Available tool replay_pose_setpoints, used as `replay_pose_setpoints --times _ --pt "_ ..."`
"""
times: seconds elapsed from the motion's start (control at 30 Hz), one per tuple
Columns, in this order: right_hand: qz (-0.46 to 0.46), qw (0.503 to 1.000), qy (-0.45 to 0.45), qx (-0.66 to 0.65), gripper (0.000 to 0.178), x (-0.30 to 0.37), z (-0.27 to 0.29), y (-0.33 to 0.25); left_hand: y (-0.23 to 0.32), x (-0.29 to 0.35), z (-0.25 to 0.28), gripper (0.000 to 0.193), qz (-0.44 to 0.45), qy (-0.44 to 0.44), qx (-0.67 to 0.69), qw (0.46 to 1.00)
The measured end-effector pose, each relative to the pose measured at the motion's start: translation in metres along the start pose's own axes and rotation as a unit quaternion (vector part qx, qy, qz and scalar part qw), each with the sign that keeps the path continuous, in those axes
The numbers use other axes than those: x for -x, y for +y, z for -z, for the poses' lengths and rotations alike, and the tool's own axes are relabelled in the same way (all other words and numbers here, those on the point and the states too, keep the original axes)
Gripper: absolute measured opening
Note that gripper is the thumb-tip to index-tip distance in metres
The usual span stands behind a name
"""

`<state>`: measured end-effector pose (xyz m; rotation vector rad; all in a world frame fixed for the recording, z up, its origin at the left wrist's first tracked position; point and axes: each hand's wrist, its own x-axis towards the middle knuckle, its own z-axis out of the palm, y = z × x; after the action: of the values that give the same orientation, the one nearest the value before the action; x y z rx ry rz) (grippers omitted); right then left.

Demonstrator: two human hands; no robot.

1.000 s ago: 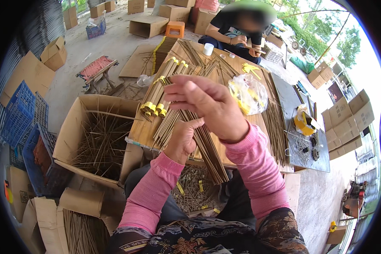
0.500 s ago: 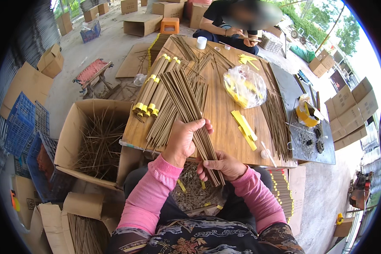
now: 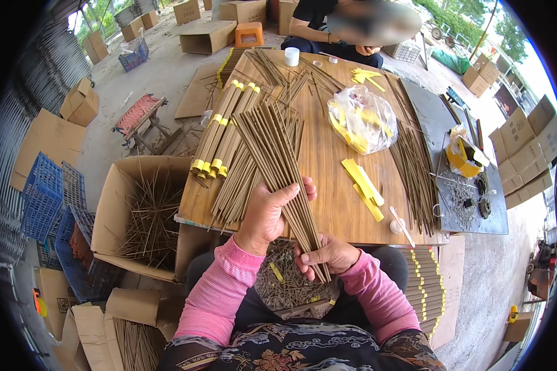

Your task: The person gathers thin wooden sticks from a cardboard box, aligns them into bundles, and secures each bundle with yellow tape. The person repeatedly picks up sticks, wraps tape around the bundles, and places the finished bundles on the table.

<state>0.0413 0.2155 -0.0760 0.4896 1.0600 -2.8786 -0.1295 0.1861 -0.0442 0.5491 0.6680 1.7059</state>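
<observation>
A fanned bundle of thin brown sticks, like incense sticks (image 3: 272, 145), slants over the table's near edge. My left hand (image 3: 269, 210) is closed round its middle, the thumb lying across the sticks. Lower down, my right hand (image 3: 329, 256) pinches the bundle near its bottom end. Behind the held sticks, a loose pile of similar sticks (image 3: 229, 198) lies on the wooden table (image 3: 328, 210). Bundles bound with yellow bands (image 3: 220, 136) are stacked at the pile's left. Yellow paper strips (image 3: 364, 188) lie to the right of my hands.
A clear bag of yellow strips (image 3: 362, 120) sits mid-table. At right, a dark board (image 3: 470, 216) carries metal bits and a yellow box (image 3: 464, 157). A carton of broken sticks (image 3: 114, 210) stands left of the table. Across from me sits another person (image 3: 309, 28).
The sticks have spread a little wider at the top. Both hands keep hold of the bundle, and my right hand sits slightly lower. The view has shifted slightly.
</observation>
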Motion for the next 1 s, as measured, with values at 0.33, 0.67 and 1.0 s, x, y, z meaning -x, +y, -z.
replay_pose_setpoints --times 0.33,0.67,1.0 --pt "-0.005 0.993 0.079 0.089 0.019 0.004 0.0 0.0 0.033 -0.003 0.017 0.063 -0.261 0.195 -0.208 0.922" --pt "-0.031 0.959 0.078 0.272 0.017 -0.001 -0.002 0.0 0.071 0.011 0.036 0.017 -0.194 0.23 -0.171 0.938" --pt "-0.028 0.943 0.115 0.31 0.018 0.013 -0.013 -0.002 0.105 0.024 0.049 0.008 -0.301 0.269 -0.103 0.909"
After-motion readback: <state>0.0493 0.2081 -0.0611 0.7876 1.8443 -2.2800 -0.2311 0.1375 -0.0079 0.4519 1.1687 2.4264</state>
